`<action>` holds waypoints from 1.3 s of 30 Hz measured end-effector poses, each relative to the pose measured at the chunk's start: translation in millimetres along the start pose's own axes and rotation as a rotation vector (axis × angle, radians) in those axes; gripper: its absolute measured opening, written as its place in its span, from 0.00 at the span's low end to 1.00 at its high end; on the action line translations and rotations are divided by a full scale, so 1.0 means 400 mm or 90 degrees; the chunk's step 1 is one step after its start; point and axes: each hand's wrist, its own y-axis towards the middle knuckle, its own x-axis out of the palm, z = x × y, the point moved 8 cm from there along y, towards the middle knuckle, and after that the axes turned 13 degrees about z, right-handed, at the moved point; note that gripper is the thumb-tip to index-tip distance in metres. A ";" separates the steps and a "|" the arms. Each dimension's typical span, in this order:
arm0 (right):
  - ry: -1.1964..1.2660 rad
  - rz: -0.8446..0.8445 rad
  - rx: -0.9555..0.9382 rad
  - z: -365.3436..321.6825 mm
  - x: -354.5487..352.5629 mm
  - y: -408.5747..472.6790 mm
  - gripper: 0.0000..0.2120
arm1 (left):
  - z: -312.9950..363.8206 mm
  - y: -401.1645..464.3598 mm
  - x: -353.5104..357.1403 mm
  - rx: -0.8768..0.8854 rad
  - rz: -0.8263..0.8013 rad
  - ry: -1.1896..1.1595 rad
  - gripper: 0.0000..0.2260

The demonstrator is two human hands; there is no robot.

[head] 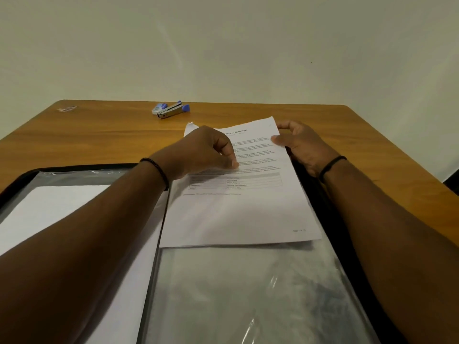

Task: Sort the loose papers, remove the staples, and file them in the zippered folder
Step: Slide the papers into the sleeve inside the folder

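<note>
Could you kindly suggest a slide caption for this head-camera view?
Both hands, left and right, slide a printed sheet into the open zippered folder.

Arms: bare to the edge of view, no sleeves visible
Left hand (pixel 198 151): thin black beaded bracelet (pixel 156 167) around its wrist
Right hand (pixel 304 145): thin plain black band (pixel 331 163) around its wrist

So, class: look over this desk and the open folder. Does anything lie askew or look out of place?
Yes. The printed sheet lies slightly skewed, its top overhanging the zippered folder onto the table. Both the left hand and right hand hold it. Nothing looks spilled or torn.
</note>
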 end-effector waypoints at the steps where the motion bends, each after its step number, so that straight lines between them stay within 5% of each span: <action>1: 0.000 -0.003 -0.012 -0.002 0.001 0.000 0.12 | 0.002 -0.002 0.000 0.003 0.005 0.004 0.03; 11: -0.045 -0.173 0.003 -0.002 0.024 -0.019 0.06 | 0.010 -0.001 -0.007 0.031 -0.053 0.067 0.05; 18: 0.049 -0.130 -0.010 0.002 0.020 -0.008 0.16 | -0.016 0.013 0.004 -0.018 -0.050 0.039 0.05; 32: 0.049 -0.117 -0.017 0.001 0.011 -0.006 0.12 | -0.015 0.024 0.004 0.024 -0.003 0.035 0.04; 39: 0.065 -0.129 -0.021 -0.002 0.013 -0.016 0.08 | 0.015 0.009 -0.006 0.136 0.081 0.107 0.03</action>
